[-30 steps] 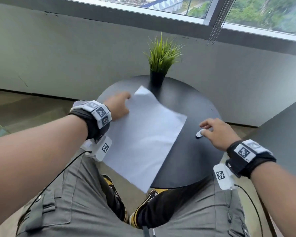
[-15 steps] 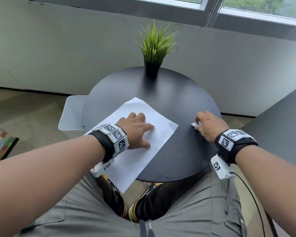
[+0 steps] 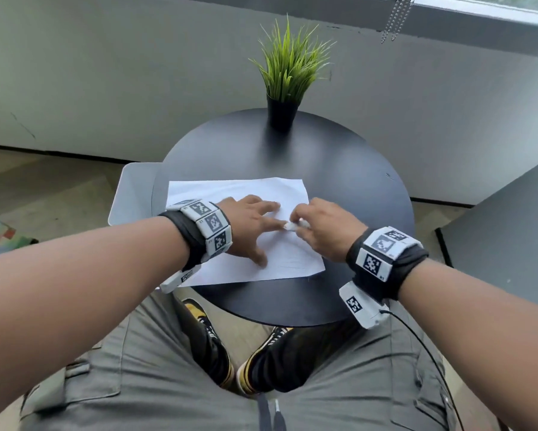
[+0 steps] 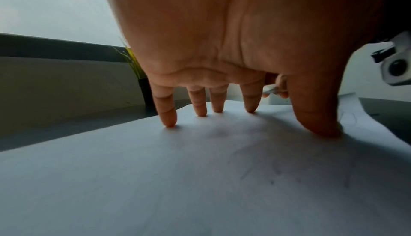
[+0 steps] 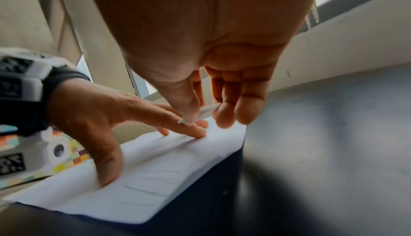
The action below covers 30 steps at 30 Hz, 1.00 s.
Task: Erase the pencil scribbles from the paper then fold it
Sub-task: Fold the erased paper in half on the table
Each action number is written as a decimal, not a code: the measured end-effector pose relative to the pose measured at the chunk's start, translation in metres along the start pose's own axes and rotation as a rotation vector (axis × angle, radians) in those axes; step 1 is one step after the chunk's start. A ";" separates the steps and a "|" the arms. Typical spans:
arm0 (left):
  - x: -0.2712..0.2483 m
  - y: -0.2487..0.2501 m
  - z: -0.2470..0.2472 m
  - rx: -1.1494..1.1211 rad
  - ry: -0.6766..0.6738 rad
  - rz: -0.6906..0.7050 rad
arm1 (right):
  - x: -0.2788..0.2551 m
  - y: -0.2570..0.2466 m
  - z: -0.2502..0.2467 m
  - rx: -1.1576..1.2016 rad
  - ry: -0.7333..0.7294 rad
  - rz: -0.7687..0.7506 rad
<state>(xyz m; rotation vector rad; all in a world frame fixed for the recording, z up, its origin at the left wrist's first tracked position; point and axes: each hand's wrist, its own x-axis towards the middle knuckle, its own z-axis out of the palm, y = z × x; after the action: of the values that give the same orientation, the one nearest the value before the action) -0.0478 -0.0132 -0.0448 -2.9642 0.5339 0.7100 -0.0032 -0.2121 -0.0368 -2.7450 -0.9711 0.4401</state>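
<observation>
left hand (image 3: pixel 250 225) flat, fingers spread on paper (image 3: pixel 230 189); right hand (image 3: pixel 325 228) grip pinching eraser (image 3: pixel 290 225)

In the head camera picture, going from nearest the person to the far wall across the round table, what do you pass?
Table's near edge → sheet of paper, with the left hand pressing it and the right hand pinching an eraser → bare tabletop → potted plant.
</observation>
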 end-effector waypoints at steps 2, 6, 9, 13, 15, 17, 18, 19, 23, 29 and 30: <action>0.001 0.002 -0.001 0.013 -0.004 -0.020 | 0.005 0.002 -0.003 -0.055 -0.019 0.048; 0.005 0.004 -0.002 0.043 -0.003 -0.050 | 0.010 0.011 0.001 -0.116 -0.074 0.082; 0.008 -0.001 0.000 0.095 -0.011 -0.014 | 0.013 0.013 0.006 -0.145 -0.075 0.087; 0.010 -0.005 0.006 0.068 -0.025 0.007 | -0.005 -0.004 0.021 -0.196 -0.031 -0.111; 0.010 -0.004 0.006 0.069 -0.038 0.005 | -0.025 -0.022 0.029 -0.215 -0.151 -0.271; 0.011 -0.003 0.004 0.066 -0.049 0.004 | -0.022 -0.022 0.024 -0.260 -0.152 -0.276; 0.011 -0.002 0.002 0.068 -0.050 0.008 | -0.012 -0.014 0.021 -0.300 -0.092 -0.216; 0.012 -0.002 0.001 0.073 -0.048 0.013 | -0.004 -0.004 0.015 -0.348 -0.030 -0.146; 0.013 0.000 -0.003 0.085 -0.062 0.002 | -0.013 -0.013 0.019 -0.462 0.008 -0.260; 0.013 0.002 -0.006 0.097 -0.076 0.000 | 0.002 0.002 0.004 -0.451 -0.014 -0.147; 0.013 0.003 -0.007 0.099 -0.084 -0.003 | 0.004 0.004 0.006 -0.462 0.026 -0.137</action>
<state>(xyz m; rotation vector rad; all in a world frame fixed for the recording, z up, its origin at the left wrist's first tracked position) -0.0352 -0.0214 -0.0444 -2.8295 0.5424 0.7795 0.0002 -0.2124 -0.0443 -3.0381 -1.3938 0.1717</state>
